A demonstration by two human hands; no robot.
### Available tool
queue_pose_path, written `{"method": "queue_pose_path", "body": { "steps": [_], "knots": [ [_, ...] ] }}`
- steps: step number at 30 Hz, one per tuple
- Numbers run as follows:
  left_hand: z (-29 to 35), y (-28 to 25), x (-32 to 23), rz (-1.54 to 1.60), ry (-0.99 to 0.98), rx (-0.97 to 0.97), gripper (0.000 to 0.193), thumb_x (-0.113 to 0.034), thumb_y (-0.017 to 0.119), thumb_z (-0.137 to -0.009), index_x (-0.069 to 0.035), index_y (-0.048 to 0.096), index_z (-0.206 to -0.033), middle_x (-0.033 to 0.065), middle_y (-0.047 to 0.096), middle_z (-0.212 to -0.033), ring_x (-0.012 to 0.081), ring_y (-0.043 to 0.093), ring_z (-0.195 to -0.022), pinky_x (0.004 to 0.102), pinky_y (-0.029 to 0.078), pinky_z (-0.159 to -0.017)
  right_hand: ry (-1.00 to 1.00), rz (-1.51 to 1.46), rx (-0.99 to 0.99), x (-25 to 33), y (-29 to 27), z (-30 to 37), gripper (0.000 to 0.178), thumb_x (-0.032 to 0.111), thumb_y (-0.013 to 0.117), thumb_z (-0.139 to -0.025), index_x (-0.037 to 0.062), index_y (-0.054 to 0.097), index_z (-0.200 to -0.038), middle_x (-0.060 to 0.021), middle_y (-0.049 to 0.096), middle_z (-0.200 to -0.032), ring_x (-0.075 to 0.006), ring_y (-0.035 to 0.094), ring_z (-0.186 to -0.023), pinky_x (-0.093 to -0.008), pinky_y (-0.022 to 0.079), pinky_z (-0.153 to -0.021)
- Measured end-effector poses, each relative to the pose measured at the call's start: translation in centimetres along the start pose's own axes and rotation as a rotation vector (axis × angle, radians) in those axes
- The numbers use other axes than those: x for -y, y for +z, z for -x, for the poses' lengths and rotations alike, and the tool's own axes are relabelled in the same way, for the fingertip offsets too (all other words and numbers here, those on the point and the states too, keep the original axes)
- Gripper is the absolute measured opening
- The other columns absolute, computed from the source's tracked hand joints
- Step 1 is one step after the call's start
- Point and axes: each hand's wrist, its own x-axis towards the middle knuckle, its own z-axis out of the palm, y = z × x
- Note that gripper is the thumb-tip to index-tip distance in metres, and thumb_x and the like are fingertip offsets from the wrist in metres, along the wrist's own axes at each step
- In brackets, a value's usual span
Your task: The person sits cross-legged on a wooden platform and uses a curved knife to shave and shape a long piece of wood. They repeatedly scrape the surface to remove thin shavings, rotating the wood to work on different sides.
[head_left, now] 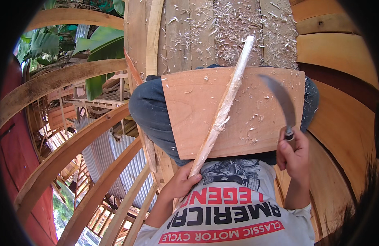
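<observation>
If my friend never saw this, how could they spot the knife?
Find the big tan board in the middle. By its lower right corner, the right hand grips the knife: its grey blade curves like a hook, unlike the straight pale stick.

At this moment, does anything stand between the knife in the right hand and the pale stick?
Nothing visible stands between them: the curved knife in the right hand is apart from the pale stick, with only loose shavings on the board below the gap.

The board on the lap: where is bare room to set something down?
The board is mostly bare at lower left, between its left edge and the pale stick. Between stick and curved knife, shavings are scattered. Planks beyond are crowded with them.
</observation>
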Motion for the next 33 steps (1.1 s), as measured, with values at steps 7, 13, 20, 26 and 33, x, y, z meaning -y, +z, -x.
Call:
{"method": "queue_pose_path", "body": {
  "steps": [7, 13, 20, 26, 33],
  "knots": [
    [-0.9, 1.4, -1.8, 0.077, 0.069, -0.037, 0.052, -0.058, 0.050, -0.088, -0.006, 0.042, -0.084, -0.0035, 0.034, -0.071, 0.0080, 0.031, -0.062, 0.0227, 0.026, -0.055, 0.077, 0.198, 0.229, -3.4, 3.2, -0.7, 0.022, 0.013, 0.065, -0.086, -0.0035, 0.060, -0.100, -0.0002, 0.057, -0.068, -0.0047, 0.049, -0.063, -0.0223, 0.040, -0.055],
    [-1.4, 1.1, -0.9, 0.128, 0.054, 0.040, 0.056, -0.062, 0.051, -0.085, -0.007, 0.040, -0.084, -0.0030, 0.034, -0.072, 0.0082, 0.030, -0.062, 0.0228, 0.025, -0.054, -0.425, 0.263, -0.455, -6.5, 1.9, -1.7, 0.018, 0.013, 0.062, -0.089, -0.0021, 0.056, -0.095, 0.0018, 0.048, -0.057, -0.0043, 0.042, -0.055, -0.0209, 0.035, -0.050],
    [-1.5, 0.8, -1.0, 0.166, 0.009, 0.094, 0.055, -0.062, 0.052, -0.084, -0.009, 0.040, -0.089, -0.0010, 0.035, -0.081, 0.0078, 0.030, -0.066, 0.0218, 0.026, -0.056, -0.004, 0.133, 0.322, -1.8, -0.1, -0.4, 0.017, 0.019, 0.055, -0.093, 0.0031, 0.051, -0.095, 0.0004, 0.045, -0.057, -0.0034, 0.039, -0.044, -0.0192, 0.033, -0.041],
    [-1.2, 0.6, -0.8, 0.191, 0.012, 0.110, 0.055, -0.062, 0.052, -0.084, -0.008, 0.041, -0.094, -0.0005, 0.036, -0.085, 0.0075, 0.032, -0.068, 0.0207, 0.027, -0.056, -0.375, -0.539, -0.314, -1.2, -0.3, -2.5, 0.022, 0.026, 0.047, -0.097, 0.0043, 0.048, -0.095, -0.0007, 0.043, -0.052, -0.0053, 0.037, -0.036, -0.0205, 0.032, -0.035],
    [-1.7, 1.2, -2.0, 0.181, 0.049, 0.106, 0.052, -0.056, 0.048, -0.090, -0.005, 0.044, -0.085, -0.0033, 0.036, -0.073, 0.0069, 0.033, -0.066, 0.0214, 0.028, -0.056, -0.316, 0.096, 0.278, -4.4, 0.8, -1.8, 0.020, 0.025, 0.045, -0.098, 0.0051, 0.048, -0.097, -0.0005, 0.044, -0.055, -0.0059, 0.041, -0.040, -0.0208, 0.033, -0.036]
  ]
}}
